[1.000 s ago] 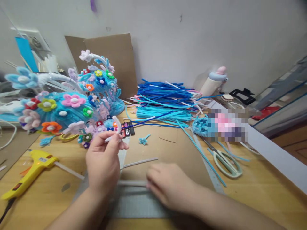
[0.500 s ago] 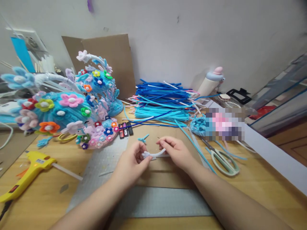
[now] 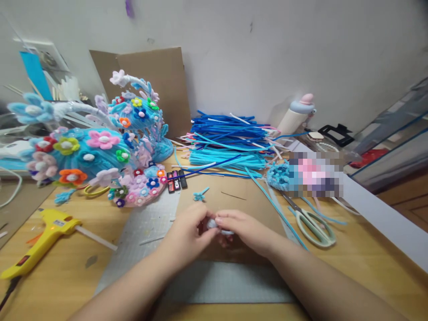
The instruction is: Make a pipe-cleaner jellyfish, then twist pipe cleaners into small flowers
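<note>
My left hand point(image 3: 189, 232) and my right hand point(image 3: 242, 227) meet over a brown cardboard sheet point(image 3: 234, 200) at the table's middle. Both pinch a short white pipe cleaner point(image 3: 214, 224), curled small between the fingertips and mostly hidden by them. A small blue pipe-cleaner flower point(image 3: 199, 195) lies on the cardboard just beyond my hands. A grey cutting mat point(image 3: 143, 232) lies under the cardboard and my forearms.
A large blue pipe-cleaner ornament point(image 3: 90, 147) covered in coloured flowers stands at the left. A yellow glue gun point(image 3: 43, 238) lies front left. A heap of blue pipe cleaners point(image 3: 230, 140) sits at the back, green scissors point(image 3: 314, 223) and a metal ruler point(image 3: 287, 223) to the right.
A second ago my left hand held the white piece up alone while the right lay on the mat. Both hands then came together, and the piece is now curled tighter and lower.
</note>
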